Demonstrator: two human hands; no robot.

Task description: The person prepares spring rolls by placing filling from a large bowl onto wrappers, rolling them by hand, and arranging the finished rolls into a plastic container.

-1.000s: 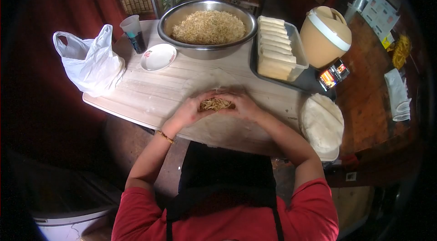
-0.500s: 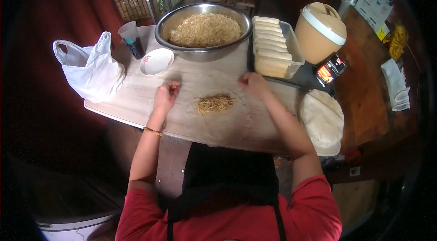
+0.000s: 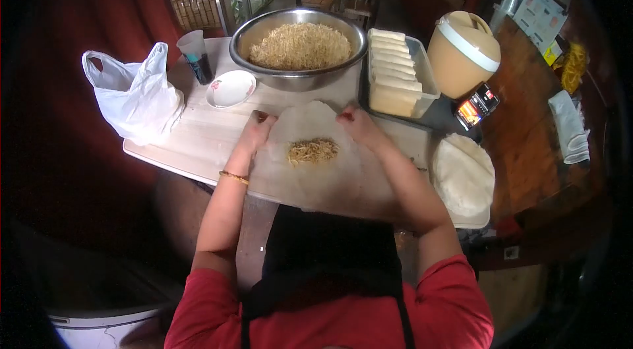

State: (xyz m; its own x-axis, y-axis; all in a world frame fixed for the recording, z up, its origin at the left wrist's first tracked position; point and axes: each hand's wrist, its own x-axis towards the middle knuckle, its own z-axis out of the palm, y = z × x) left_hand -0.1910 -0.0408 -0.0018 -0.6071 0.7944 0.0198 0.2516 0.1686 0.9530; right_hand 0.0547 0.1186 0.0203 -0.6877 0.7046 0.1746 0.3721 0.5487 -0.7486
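A thin, pale spring roll wrapper (image 3: 304, 119) lies on the table in front of me, a small heap of bean sprout filling (image 3: 313, 150) at its middle. At the wrapper's left edge, my left hand (image 3: 259, 130) is closed in a pinch on it. My right hand (image 3: 359, 127) pinches the opposite edge, fingers pressed together. Between the hands, the far part of the sheet looks slightly raised. To the right of my right forearm rests a stack of round wrappers (image 3: 464, 174).
Behind the wrapper stands a metal bowl (image 3: 300, 77) heaped with bean sprouts. Finished rolls fill a plastic container (image 3: 428, 85) on a dark tray. Around them are a small dish (image 3: 231, 89), a cup (image 3: 196, 59), a plastic bag (image 3: 140, 98), a cooler jug (image 3: 461, 52) and a phone (image 3: 477, 106).
Both hands have moved inward along the wrapper's sides. The far part of the wrapper now looks lifted and drawn in between them. The filling stays in place.
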